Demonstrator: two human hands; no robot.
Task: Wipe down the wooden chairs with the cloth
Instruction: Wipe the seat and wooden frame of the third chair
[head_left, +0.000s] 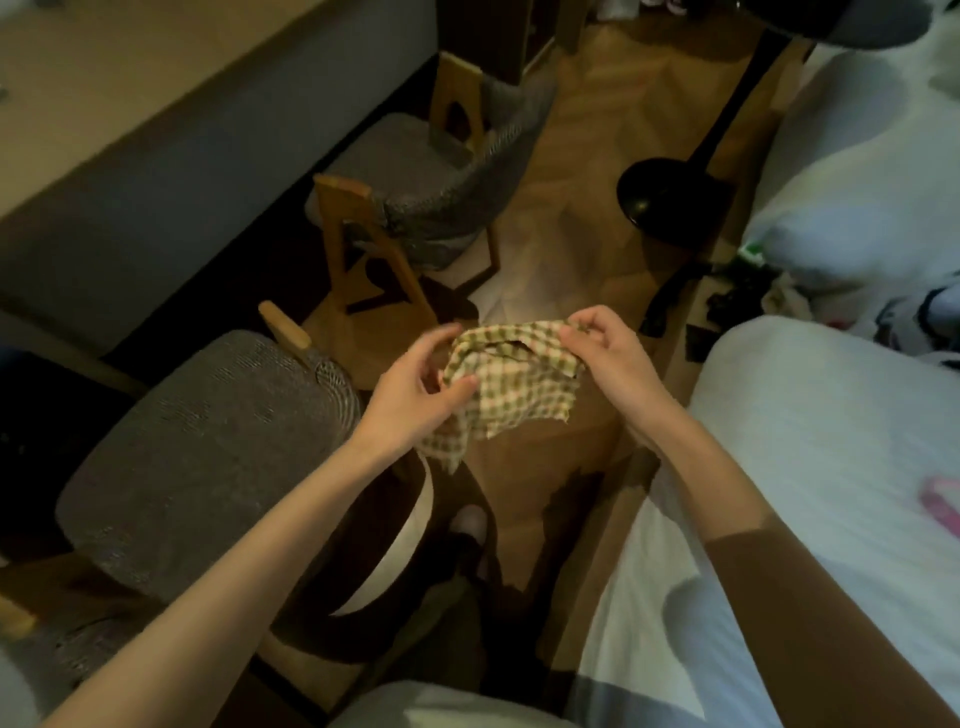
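Note:
A green-and-cream checked cloth (511, 387) hangs crumpled between both hands above the wooden floor. My left hand (415, 392) pinches its left edge, and my right hand (605, 348) grips its upper right corner. To the left stands a wooden chair with a grey padded seat (208, 457), its wooden back post (284, 328) beside the cloth. Farther off stands a second wooden chair (363, 249) with a grey seat (415, 176). A third chair back (457, 98) shows behind it.
A long table (130, 104) runs along the left. A bed with white bedding (831, 467) fills the right side. A black fan base (670, 197) and dark clutter (737, 301) sit on the floor ahead right. A narrow strip of wooden floor (561, 218) runs between chairs and bed.

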